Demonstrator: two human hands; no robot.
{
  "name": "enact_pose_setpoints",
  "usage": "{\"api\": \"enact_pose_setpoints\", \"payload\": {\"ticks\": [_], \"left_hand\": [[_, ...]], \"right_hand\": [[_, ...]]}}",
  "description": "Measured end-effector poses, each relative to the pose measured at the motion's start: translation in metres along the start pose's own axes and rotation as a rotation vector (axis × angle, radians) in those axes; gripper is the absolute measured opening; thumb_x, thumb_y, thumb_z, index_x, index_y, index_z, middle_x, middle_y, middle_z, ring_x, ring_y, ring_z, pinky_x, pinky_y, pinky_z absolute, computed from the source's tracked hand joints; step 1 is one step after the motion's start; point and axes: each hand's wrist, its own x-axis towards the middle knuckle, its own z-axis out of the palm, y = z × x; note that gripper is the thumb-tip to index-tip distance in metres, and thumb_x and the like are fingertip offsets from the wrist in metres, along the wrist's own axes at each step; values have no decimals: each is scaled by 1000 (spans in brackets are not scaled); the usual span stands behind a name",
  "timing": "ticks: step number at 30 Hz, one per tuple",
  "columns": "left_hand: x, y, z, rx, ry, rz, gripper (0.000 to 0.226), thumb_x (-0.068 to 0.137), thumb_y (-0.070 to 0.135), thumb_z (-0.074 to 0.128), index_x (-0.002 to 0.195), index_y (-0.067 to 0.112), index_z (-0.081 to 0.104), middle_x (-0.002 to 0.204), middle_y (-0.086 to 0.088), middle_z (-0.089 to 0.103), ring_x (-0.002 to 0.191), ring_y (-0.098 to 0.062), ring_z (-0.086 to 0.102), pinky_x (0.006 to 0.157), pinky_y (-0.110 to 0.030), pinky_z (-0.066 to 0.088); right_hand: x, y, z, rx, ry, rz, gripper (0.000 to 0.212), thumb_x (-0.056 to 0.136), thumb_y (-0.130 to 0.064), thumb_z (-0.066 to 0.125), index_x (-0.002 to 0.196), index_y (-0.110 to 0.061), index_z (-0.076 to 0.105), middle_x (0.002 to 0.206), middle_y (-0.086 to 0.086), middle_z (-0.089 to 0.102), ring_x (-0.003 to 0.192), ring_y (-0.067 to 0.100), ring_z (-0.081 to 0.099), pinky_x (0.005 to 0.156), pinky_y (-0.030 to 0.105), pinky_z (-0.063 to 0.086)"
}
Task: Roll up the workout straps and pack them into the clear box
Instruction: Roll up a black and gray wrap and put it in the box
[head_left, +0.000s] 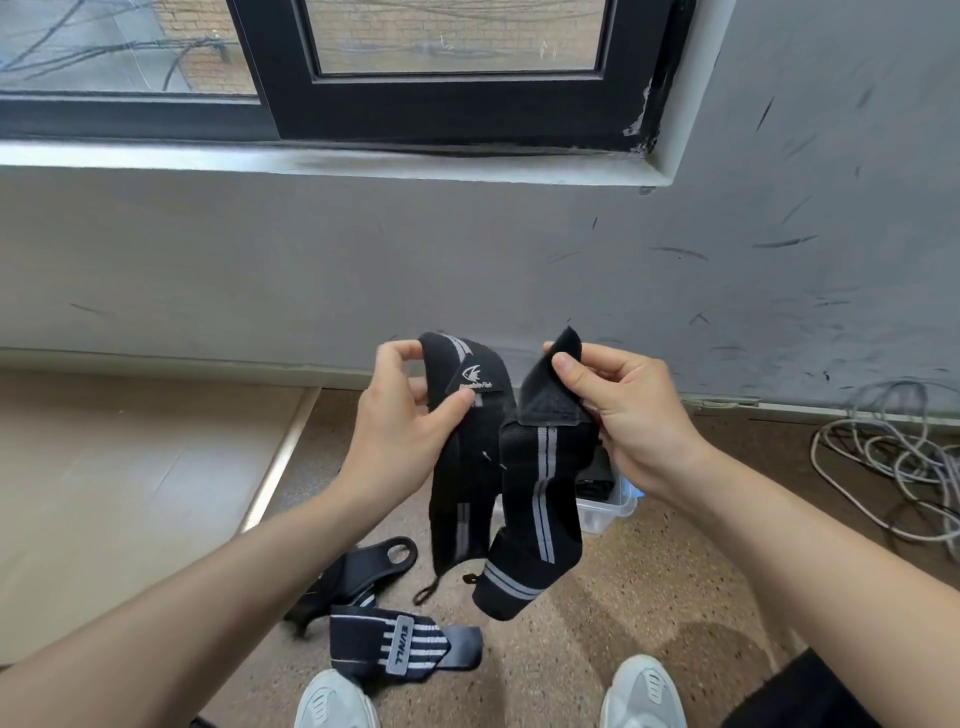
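Hands raised, each pinching a top end of the hanging striped straps (540, 493), not yet rolled.
Left hand (410, 415) grips the logo end, right hand (623, 415) the Velcro tab; loose tails dangling above the clear box (609, 506) on the floor (649, 597) could likely snag that Velcro or twist, spoiling a tight roll.

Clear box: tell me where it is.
Head view: the clear box sits on the floor right of centre, partly hidden behind the held strap, below the right hand.
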Motion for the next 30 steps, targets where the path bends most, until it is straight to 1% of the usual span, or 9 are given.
{"api": "enact_pose_setpoints", "payload": {"ticks": [4, 7, 9, 12, 16, 21, 24, 27, 30], "left_hand": [[8, 1, -6, 79, 95, 10, 49, 84, 17, 85, 108, 31, 44, 87, 0, 78, 76, -18, 76, 74, -44, 63], [12, -2, -9, 47, 33, 53, 26, 86, 18, 83, 93, 30, 62, 77, 2, 74, 70, -18, 70, 69, -44, 58], [12, -2, -8, 32, -16, 88, 11, 90, 15, 79, 89, 25, 74, 74, 10, 71, 69, -8, 62, 71, -31, 51], [6, 6, -2, -126, -170, 14, 16, 97, 7, 69, 106, 18, 77, 92, 3, 79, 84, -8, 73, 74, -22, 55], [-1, 12, 4, -306, -342, -38, 31, 90, 19, 72, 121, 13, 73, 113, -7, 79, 108, -23, 74, 93, -35, 60], [3, 9, 2, -325, -201, -49, 19, 98, 4, 65, 114, 4, 75, 99, -14, 80, 84, -21, 77, 68, -26, 60], [3, 12, 2, -341, -158, -107, 16, 100, 6, 62, 105, 1, 76, 86, -10, 79, 70, -14, 74, 56, -19, 55], [2, 11, 3, -346, -162, -141, 17, 100, 12, 64, 97, 1, 76, 84, -14, 78, 70, -19, 75, 59, -25, 61], [1, 12, 5, -365, -172, -168, 17, 98, 12, 65, 92, 1, 77, 79, -14, 77, 67, -20, 74, 59, -26, 61]], "right_hand": [[2, -2, -5, -175, 94, -109, 8, 93, -6, 69, 92, -4, 77, 86, 15, 75, 80, 22, 71, 77, 38, 59], [2, -5, -5, -234, 105, -151, 8, 92, -7, 71, 88, -7, 77, 82, 22, 66, 75, 24, 63, 73, 40, 55], [-1, -4, 0, -270, 80, -173, 10, 92, -7, 72, 86, -12, 79, 78, 24, 62, 72, 23, 59, 68, 38, 54], [-8, -1, 10, -285, 19, -180, 12, 91, -6, 72, 93, -15, 78, 71, 23, 55, 71, 24, 60, 63, 31, 57], [-14, 3, 18, -176, -160, -119, 26, 89, -1, 71, 113, -12, 73, 80, 14, 55, 80, 26, 64, 79, 37, 63], [-15, 0, 18, -171, -248, -69, 43, 92, 9, 63, 132, -6, 61, 90, 8, 69, 85, 21, 70, 80, 31, 60], [-12, -2, 14, -463, -158, -192, 39, 87, 3, 73, 122, -13, 68, 87, 3, 63, 76, 13, 62, 78, 31, 58], [-10, -2, 9, -666, -78, -320, 31, 81, -5, 81, 109, -16, 74, 92, 4, 60, 69, 4, 57, 73, 21, 51], [-10, 1, 10, -697, -106, -400, 28, 77, -10, 86, 103, -17, 76, 95, 5, 62, 69, 13, 60, 70, 22, 52]]}}
